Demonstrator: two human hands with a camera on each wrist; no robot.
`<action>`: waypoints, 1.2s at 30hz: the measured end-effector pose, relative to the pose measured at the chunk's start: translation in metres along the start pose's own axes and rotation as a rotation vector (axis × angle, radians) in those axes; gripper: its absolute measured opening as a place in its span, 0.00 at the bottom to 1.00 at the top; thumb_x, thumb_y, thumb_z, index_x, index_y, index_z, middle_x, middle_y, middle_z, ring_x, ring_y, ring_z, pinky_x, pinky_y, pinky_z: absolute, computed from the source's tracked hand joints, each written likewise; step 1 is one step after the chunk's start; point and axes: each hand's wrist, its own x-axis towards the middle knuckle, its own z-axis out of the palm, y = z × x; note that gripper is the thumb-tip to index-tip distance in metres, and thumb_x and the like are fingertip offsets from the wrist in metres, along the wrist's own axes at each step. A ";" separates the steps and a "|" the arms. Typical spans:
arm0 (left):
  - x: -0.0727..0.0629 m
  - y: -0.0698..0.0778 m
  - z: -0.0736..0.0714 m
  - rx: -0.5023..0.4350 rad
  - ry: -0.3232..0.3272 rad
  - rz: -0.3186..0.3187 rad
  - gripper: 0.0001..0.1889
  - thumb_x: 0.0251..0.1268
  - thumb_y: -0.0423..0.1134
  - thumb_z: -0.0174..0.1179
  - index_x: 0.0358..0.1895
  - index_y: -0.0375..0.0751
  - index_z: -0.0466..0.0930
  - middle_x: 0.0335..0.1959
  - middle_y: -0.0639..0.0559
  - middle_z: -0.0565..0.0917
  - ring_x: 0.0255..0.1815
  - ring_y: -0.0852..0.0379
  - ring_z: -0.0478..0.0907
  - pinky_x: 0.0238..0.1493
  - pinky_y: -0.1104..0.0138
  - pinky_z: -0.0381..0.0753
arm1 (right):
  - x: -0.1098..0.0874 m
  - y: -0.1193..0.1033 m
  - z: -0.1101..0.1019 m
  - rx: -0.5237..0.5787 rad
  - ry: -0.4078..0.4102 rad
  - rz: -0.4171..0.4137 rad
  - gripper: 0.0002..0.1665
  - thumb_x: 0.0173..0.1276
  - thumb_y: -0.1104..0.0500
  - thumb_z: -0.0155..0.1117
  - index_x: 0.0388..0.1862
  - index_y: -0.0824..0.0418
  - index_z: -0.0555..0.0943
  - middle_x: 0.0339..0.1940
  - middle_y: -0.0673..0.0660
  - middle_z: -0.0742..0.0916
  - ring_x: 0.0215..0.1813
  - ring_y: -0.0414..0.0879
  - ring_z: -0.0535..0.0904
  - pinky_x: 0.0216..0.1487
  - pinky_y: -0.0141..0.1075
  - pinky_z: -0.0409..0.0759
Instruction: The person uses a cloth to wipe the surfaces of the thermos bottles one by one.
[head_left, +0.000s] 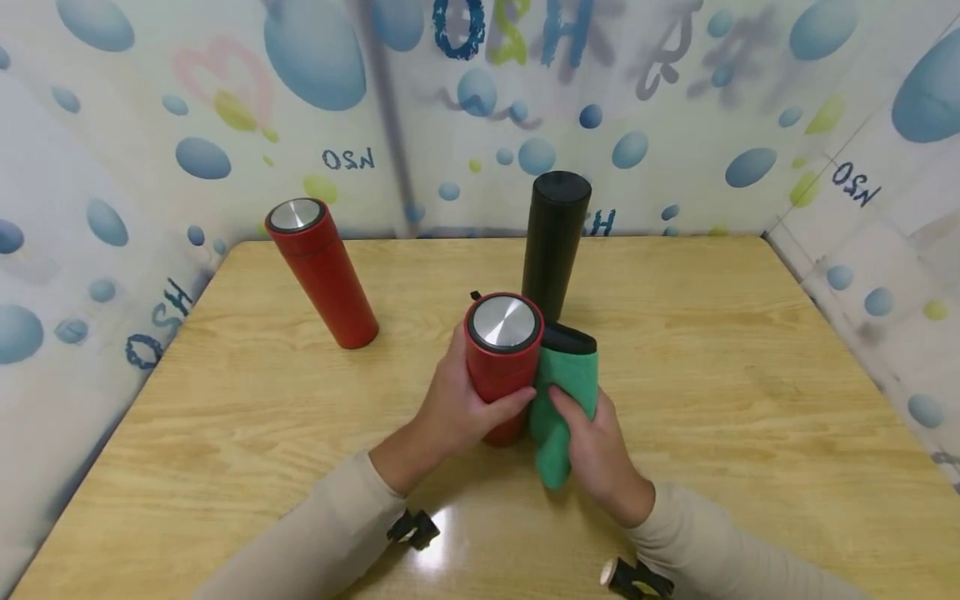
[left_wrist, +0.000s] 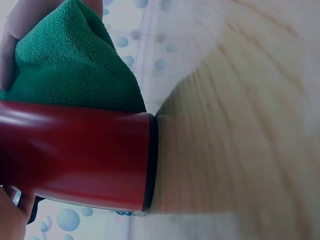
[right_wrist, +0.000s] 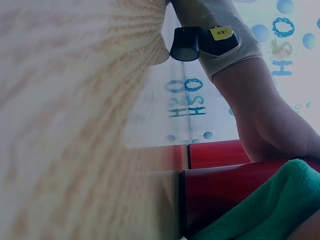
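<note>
My left hand [head_left: 457, 412] grips a red thermos flask [head_left: 502, 371] with a silver-topped lid, its thumb across the front. The flask stands upright on the table. In my right hand [head_left: 603, 458] is a green fluffy cloth [head_left: 570, 375] with a black upper edge, the thumb pressing on its near side. The cloth [left_wrist: 75, 65] touches the side of the flask [left_wrist: 75, 155] in the left wrist view. Whether anything is inside the cloth is hidden. In the right wrist view, the cloth [right_wrist: 270, 205] covers part of the flask [right_wrist: 215, 195].
Another red flask [head_left: 326, 279] stands at the back left of the wooden table [head_left: 712, 350]. A tall black flask [head_left: 555, 242] stands just behind the cloth. A patterned wall [head_left: 465, 167] borders the table's far edge. Each wrist carries a small camera [head_left: 414, 530].
</note>
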 end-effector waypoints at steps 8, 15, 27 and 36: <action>0.000 -0.001 0.000 0.010 0.003 0.003 0.46 0.51 0.35 0.75 0.72 0.44 0.57 0.64 0.52 0.75 0.64 0.55 0.73 0.60 0.57 0.82 | 0.001 0.000 -0.001 -0.006 -0.014 0.009 0.22 0.80 0.58 0.48 0.67 0.64 0.68 0.58 0.59 0.79 0.57 0.40 0.77 0.59 0.28 0.77; 0.002 0.001 -0.001 0.004 0.005 0.014 0.46 0.51 0.35 0.75 0.72 0.45 0.56 0.65 0.52 0.74 0.65 0.56 0.73 0.60 0.57 0.82 | 0.002 0.001 -0.001 -0.012 -0.033 0.000 0.22 0.80 0.58 0.47 0.68 0.64 0.66 0.59 0.57 0.78 0.58 0.42 0.76 0.60 0.29 0.77; 0.001 -0.001 -0.001 0.021 0.008 0.018 0.46 0.51 0.35 0.75 0.72 0.43 0.56 0.65 0.51 0.75 0.64 0.55 0.73 0.60 0.57 0.82 | 0.002 0.003 -0.001 -0.021 -0.048 -0.007 0.21 0.80 0.59 0.48 0.68 0.63 0.67 0.58 0.55 0.78 0.58 0.43 0.76 0.60 0.30 0.77; 0.000 -0.003 -0.001 0.014 0.014 0.031 0.45 0.51 0.36 0.75 0.71 0.43 0.57 0.64 0.50 0.75 0.64 0.54 0.74 0.61 0.57 0.81 | 0.002 0.008 0.001 -0.046 -0.054 -0.029 0.21 0.78 0.63 0.49 0.67 0.64 0.69 0.57 0.54 0.79 0.56 0.42 0.77 0.59 0.30 0.77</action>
